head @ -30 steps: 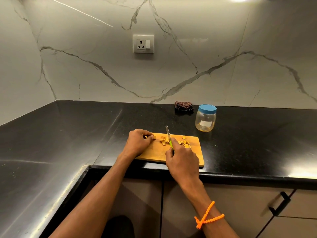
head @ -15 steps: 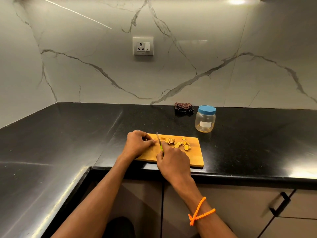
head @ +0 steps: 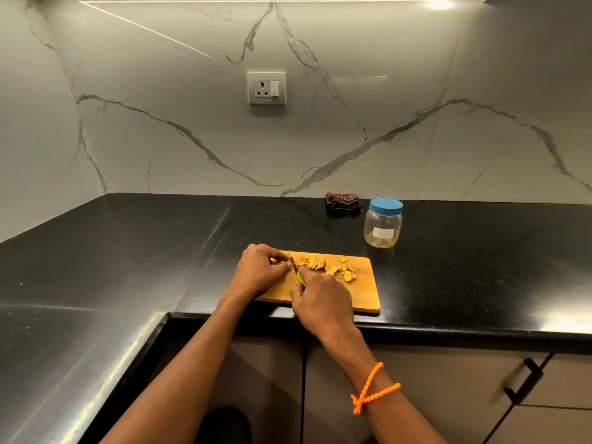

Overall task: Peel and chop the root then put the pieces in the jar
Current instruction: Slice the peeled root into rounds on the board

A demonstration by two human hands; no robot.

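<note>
We observe the left hand [head: 259,270] pinching the root [head: 274,260]; right hand [head: 320,302] grips the knife [head: 294,262], slices [head: 333,269] just right of its blade.

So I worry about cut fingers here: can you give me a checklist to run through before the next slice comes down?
1. Knife gripped firmly: ok, the right hand is curled round its green handle.
2. Root held steady: ok, the left hand holds it down on the cutting board.
3. Left fingertips tucked back from the blade: cannot tell, they sit right beside it.
4. Cut slices out of the blade's path: ok, they lie to its right.
5. Board fully on the counter: ok, though near the front edge.
6. Jar ready for pieces: not ok, its blue lid is on.
</note>
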